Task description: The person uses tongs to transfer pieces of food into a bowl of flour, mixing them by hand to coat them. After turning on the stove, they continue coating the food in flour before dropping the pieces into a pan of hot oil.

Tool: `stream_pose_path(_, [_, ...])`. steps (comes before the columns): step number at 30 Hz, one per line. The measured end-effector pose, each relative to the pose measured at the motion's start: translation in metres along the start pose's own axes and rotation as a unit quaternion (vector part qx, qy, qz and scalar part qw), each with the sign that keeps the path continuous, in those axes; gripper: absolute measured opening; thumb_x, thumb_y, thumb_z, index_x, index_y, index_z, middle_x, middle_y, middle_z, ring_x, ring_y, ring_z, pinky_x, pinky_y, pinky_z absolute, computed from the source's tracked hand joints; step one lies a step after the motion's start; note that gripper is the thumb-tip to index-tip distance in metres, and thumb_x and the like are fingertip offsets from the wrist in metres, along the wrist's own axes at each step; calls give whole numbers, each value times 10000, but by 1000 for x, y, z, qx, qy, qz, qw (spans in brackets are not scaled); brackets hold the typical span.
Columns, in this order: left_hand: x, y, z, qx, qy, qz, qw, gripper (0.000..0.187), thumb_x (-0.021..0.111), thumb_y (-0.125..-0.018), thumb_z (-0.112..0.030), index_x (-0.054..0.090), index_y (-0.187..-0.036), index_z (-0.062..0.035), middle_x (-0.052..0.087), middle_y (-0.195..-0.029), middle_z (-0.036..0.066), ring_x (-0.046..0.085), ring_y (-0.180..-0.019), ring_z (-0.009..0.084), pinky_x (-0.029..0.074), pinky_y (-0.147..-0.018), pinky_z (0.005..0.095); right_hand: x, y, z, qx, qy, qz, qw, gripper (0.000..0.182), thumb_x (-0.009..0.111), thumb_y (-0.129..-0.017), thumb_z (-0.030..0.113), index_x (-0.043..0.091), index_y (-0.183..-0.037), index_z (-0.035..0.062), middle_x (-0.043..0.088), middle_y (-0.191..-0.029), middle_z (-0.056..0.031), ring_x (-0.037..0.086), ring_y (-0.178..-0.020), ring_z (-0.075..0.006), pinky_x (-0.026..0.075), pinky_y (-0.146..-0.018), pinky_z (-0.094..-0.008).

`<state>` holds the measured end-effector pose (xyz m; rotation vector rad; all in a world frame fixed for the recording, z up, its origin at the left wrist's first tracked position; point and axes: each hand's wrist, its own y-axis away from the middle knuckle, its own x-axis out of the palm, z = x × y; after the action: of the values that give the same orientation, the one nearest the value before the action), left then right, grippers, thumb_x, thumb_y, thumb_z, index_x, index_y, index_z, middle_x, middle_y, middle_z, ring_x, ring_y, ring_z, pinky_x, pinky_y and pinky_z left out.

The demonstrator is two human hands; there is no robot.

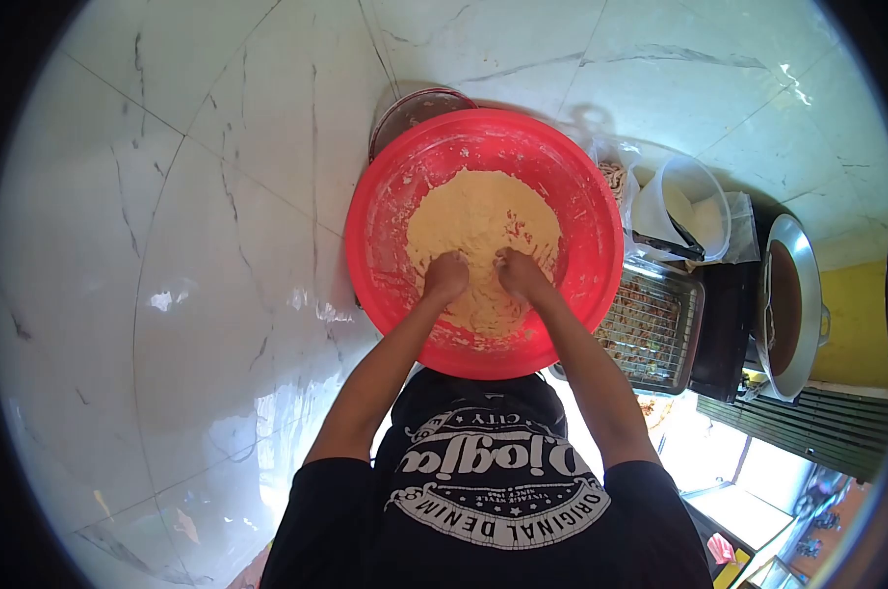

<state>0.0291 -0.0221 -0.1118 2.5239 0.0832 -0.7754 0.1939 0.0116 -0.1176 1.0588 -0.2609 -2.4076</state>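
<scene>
A wide red basin (370, 255) holds a heap of pale yellow flour (483, 211), with finger-like grooves and loose clumps on its right side. My left hand (447, 276) is closed in the flour left of the middle, its fingertips sunk out of sight. Beside it, a short gap away, my right hand (522, 273) is also closed, with flour clinging around its thumb and fingers. Both forearms reach over the near rim. Flour dust and small bits stick to the basin's inner wall.
Behind the basin a round metal container (405, 116) shows partly. To the right stand a clear plastic tub (714, 211), a metal tray with a wire rack (650, 324) and a large wok (807, 304) of brown liquid. White marbled tiles (248, 177) surround the left and back.
</scene>
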Motion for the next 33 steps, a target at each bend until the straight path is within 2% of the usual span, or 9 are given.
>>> stream_pose_path(2, [18,-6,14,14,-56,8,998,382,453,-854,-310,628,-823,28,636,-789,214,624,-776,361,484,-732,438,16,-2,-2,-46,21,-30,998,275,496,-844,220,610,-914,-20,622,-846,-239,619,-838,-320,473,-747,-383])
stream_pose_path(5, [21,5,8,95,-96,102,986,359,462,-846,-288,626,-850,31,628,-848,237,610,-803,401,480,-745,443,15,1,8,20,84,96,992,274,485,-827,222,628,-908,3,626,-882,-246,599,-909,-357,460,-801,-417])
stream_pose_path(10, [-15,35,-24,-53,-35,124,990,426,486,-831,-351,608,-905,51,620,-850,274,633,-806,367,488,-748,432,-57,27,47,86,27,250,964,359,528,-783,258,633,-941,-47,624,-952,-248,609,-928,-360,485,-795,-400])
stream_pose_path(13, [-19,24,-16,-118,-60,95,987,495,494,-831,-405,593,-911,73,612,-819,288,644,-750,321,501,-684,415,-50,14,25,113,155,135,972,409,537,-803,314,624,-916,-69,620,-946,-262,634,-866,-336,503,-768,-379])
stream_pose_path(17, [18,19,-4,-256,50,166,951,492,488,-841,-404,588,-902,74,614,-832,259,634,-713,280,490,-667,388,-31,19,32,214,48,197,955,405,551,-843,269,560,-942,-124,601,-906,-244,654,-750,-286,536,-594,-414])
stream_pose_path(19, [36,20,-2,-207,195,191,940,449,457,-898,-395,583,-870,35,564,-713,93,591,-619,195,480,-556,330,-17,17,33,267,-155,266,913,366,599,-823,213,553,-1012,-98,594,-986,-214,638,-698,-291,540,-548,-383])
stream_pose_path(23, [34,22,5,-118,114,133,977,404,552,-824,-350,596,-889,47,632,-852,164,622,-723,215,472,-671,347,-26,21,17,167,-162,256,938,349,669,-773,173,578,-1026,-50,617,-950,-160,614,-681,-221,530,-566,-333])
stream_pose_path(25, [21,33,-3,35,152,119,981,331,634,-771,-208,605,-969,55,637,-878,177,624,-795,200,475,-693,335,-47,33,28,71,-163,228,957,381,703,-709,101,590,-1059,3,626,-875,-105,581,-682,-164,494,-548,-277])
stream_pose_path(33, [-16,51,-22,110,145,165,969,489,646,-717,7,499,-1178,79,635,-854,112,610,-793,160,479,-693,270,-63,38,36,28,-61,255,965,413,595,-687,30,598,-1100,37,622,-794,-92,587,-718,-162,470,-610,-303])
